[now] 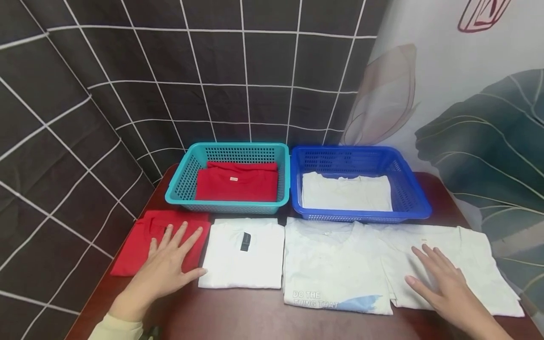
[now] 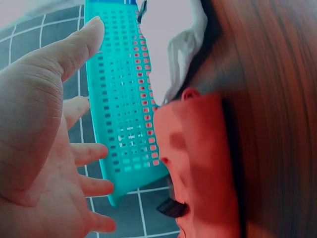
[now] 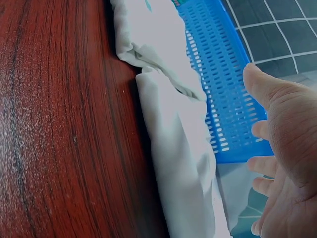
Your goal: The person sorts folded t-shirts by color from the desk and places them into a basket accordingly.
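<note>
My left hand (image 1: 165,262) hovers with spread fingers over a folded red T-shirt (image 1: 135,248) at the table's left; the left wrist view shows its palm facing the shirt's edge from a distance. Over the rightmost folded white T-shirt (image 1: 476,264) is my right hand (image 1: 446,285), its fingers extended and holding nothing. Between the hands lie a white T-shirt (image 1: 263,264) with a black neck label and another white T-shirt (image 1: 331,264) printed with lettering and a blue brush stroke. This printed shirt and the rightmost one overlap at their edges.
Behind the row stand a teal basket (image 1: 231,206) with folded red shirts (image 1: 238,186) inside and a blue basket (image 1: 361,215) holding folded white clothing (image 1: 346,193), side by side. A dark grid-patterned curtain (image 1: 221,61) hangs behind the reddish-brown table (image 1: 238,314).
</note>
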Demonstrator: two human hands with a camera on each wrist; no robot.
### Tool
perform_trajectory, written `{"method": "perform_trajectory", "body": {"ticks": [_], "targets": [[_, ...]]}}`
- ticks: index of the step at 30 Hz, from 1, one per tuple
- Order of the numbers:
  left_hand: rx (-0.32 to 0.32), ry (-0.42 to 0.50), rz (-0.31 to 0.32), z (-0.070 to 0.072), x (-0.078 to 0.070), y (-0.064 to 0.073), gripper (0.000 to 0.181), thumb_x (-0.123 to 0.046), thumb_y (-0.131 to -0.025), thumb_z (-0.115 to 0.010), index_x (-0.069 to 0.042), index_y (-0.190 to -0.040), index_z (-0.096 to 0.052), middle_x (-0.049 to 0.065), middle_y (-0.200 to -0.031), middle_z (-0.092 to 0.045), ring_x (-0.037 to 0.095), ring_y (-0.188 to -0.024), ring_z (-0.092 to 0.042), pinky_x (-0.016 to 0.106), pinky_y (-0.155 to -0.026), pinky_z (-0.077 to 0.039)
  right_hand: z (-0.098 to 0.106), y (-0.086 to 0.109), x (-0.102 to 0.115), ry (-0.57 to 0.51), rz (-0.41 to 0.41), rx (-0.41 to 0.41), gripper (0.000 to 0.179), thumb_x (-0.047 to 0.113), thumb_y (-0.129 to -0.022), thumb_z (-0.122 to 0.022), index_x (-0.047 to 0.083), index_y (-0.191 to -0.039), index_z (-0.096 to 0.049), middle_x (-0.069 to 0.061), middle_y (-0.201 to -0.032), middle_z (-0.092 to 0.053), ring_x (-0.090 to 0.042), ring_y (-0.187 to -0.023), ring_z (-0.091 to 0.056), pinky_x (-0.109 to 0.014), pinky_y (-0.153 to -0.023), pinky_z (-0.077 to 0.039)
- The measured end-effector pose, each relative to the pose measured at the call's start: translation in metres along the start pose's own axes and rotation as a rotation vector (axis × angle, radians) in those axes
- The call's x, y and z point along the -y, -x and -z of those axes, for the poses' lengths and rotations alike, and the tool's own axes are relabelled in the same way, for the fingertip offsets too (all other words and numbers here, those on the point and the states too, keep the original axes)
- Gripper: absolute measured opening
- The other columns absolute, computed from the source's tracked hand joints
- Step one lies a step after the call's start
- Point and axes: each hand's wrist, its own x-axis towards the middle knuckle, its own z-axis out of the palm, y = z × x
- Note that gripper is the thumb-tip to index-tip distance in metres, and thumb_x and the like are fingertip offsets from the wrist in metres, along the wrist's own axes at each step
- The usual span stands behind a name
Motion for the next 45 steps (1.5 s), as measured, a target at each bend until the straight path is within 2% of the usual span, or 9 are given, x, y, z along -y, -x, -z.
{"method": "perform_trajectory", "body": {"ticks": [10, 15, 19, 22, 28, 31, 34, 39, 45], "targets": [[-0.008, -0.012, -0.026, -0.009, -0.017, -0.001, 0.107, -0.060, -0.060, -0.081, -0.024, -0.150, -0.035, 0.020, -0.150, -0.031, 0.053, -0.136, -0.021, 0.079, -0.096, -0.015, -0.005, -0.002, -0.001, -0.014, 0.000, 0.001, 0.075, 0.036, -0.089, -0.068, 0.006, -0.148, -0.034, -0.034, -0.148, -0.025, -0.047, -0.142, -0.004, -0.074, -0.098, 0.013], [0.005, -0.036, -0.059, -0.020, -0.035, -0.005, 0.103, -0.065, -0.063, -0.077, -0.029, -0.150, -0.035, 0.016, -0.153, -0.030, 0.048, -0.138, -0.020, 0.077, -0.099, -0.017, -0.008, -0.005, 0.003, -0.034, 0.010, 0.011, 0.074, 0.036, -0.090, -0.067, 0.007, -0.149, -0.034, -0.034, -0.147, -0.027, -0.047, -0.142, -0.006, -0.076, -0.097, 0.011], [0.041, -0.059, -0.109, -0.030, -0.060, -0.012, 0.101, -0.070, -0.067, -0.071, -0.032, -0.151, -0.031, 0.012, -0.154, -0.029, 0.044, -0.141, -0.018, 0.074, -0.102, -0.018, -0.013, -0.008, 0.010, -0.057, 0.033, 0.028, 0.072, 0.035, -0.089, -0.068, 0.007, -0.148, -0.036, -0.033, -0.147, -0.029, -0.048, -0.141, -0.009, -0.078, -0.097, 0.008], [0.091, -0.039, -0.159, -0.037, -0.084, -0.017, 0.097, -0.073, -0.070, -0.065, -0.034, -0.152, -0.028, 0.009, -0.156, -0.027, 0.041, -0.143, -0.015, 0.071, -0.105, -0.016, -0.018, -0.013, 0.018, -0.061, 0.041, 0.057, 0.072, 0.037, -0.089, -0.068, 0.008, -0.147, -0.037, -0.033, -0.146, -0.031, -0.049, -0.140, -0.012, -0.078, -0.098, 0.004], [0.139, -0.006, -0.314, -0.054, -0.129, -0.026, 0.090, -0.075, -0.078, -0.055, -0.035, -0.153, -0.024, 0.009, -0.157, -0.026, 0.040, -0.144, -0.013, 0.069, -0.106, -0.016, -0.029, -0.022, 0.037, -0.022, 0.045, 0.129, 0.075, 0.047, -0.088, -0.065, 0.008, -0.146, -0.040, -0.031, -0.144, -0.037, -0.052, -0.136, -0.020, -0.079, -0.098, -0.004], [0.155, -0.022, -0.358, -0.061, -0.148, -0.031, 0.088, -0.075, -0.079, -0.053, -0.035, -0.153, -0.024, 0.008, -0.156, -0.028, 0.039, -0.144, -0.013, 0.070, -0.106, -0.016, -0.036, -0.025, 0.044, 0.009, 0.057, 0.147, 0.076, 0.052, -0.087, -0.064, 0.006, -0.144, -0.043, -0.031, -0.141, -0.041, -0.053, -0.133, -0.025, -0.079, -0.096, -0.010], [0.180, -0.045, -0.367, -0.066, -0.162, -0.035, 0.088, -0.075, -0.079, -0.054, -0.033, -0.152, -0.027, 0.006, -0.154, -0.033, 0.038, -0.144, -0.016, 0.070, -0.105, -0.015, -0.042, -0.026, 0.048, 0.036, 0.068, 0.151, 0.076, 0.055, -0.086, -0.064, 0.006, -0.142, -0.046, -0.031, -0.139, -0.044, -0.053, -0.131, -0.029, -0.079, -0.095, -0.015], [0.231, -0.074, -0.351, -0.073, -0.176, -0.038, 0.091, -0.077, -0.077, -0.053, -0.029, -0.151, -0.032, 0.005, -0.152, -0.036, 0.037, -0.144, -0.017, 0.069, -0.107, -0.014, -0.048, -0.028, 0.054, 0.062, 0.104, 0.141, 0.075, 0.055, -0.085, -0.065, 0.006, -0.140, -0.048, -0.028, -0.136, -0.048, -0.051, -0.131, -0.032, -0.076, -0.096, -0.019], [0.224, -0.064, -0.307, -0.074, -0.196, -0.036, 0.083, -0.069, -0.083, -0.055, -0.021, -0.148, -0.039, 0.019, -0.148, -0.038, 0.037, -0.142, -0.024, 0.059, -0.112, -0.017, -0.052, -0.031, 0.063, 0.048, 0.116, 0.130, 0.072, 0.052, -0.086, -0.065, 0.003, -0.137, -0.051, -0.024, -0.129, -0.056, -0.047, -0.123, -0.043, -0.065, -0.098, -0.032]]}}
